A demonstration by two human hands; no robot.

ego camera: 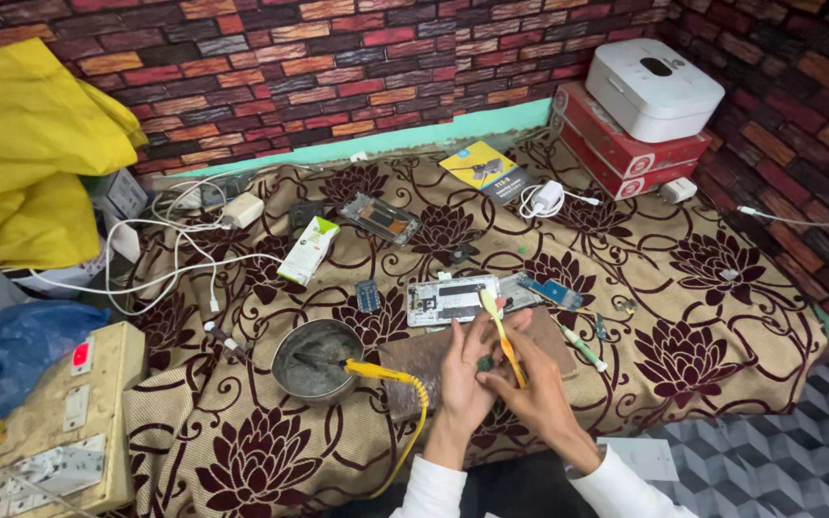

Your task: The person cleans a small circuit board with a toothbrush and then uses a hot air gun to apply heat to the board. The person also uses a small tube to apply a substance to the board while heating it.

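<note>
Two hands together, left hand point(462, 369) cradling one small green part point(485, 364), right hand point(530, 388) gripping one yellow tool point(503, 336)

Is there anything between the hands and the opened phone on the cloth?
Nothing visible. The left hand and right hand, holding an orange-yellow tool, are just in front of the opened phone; only patterned cloth lies between.

Count: two hands, left hand point(461, 369) and right hand point(530, 384), sharing one small green part point(485, 364) and one yellow tool point(503, 331). On the cloth: one opened phone point(453, 299), one phone frame point(381, 218), one metal bowl point(317, 361), one yellow-handled soldering iron point(381, 372), one green-and-white carton point(308, 249). In the corner: two red boxes point(626, 144), one white device point(654, 88) on top; one switchboard point(50, 422) at left.
</note>
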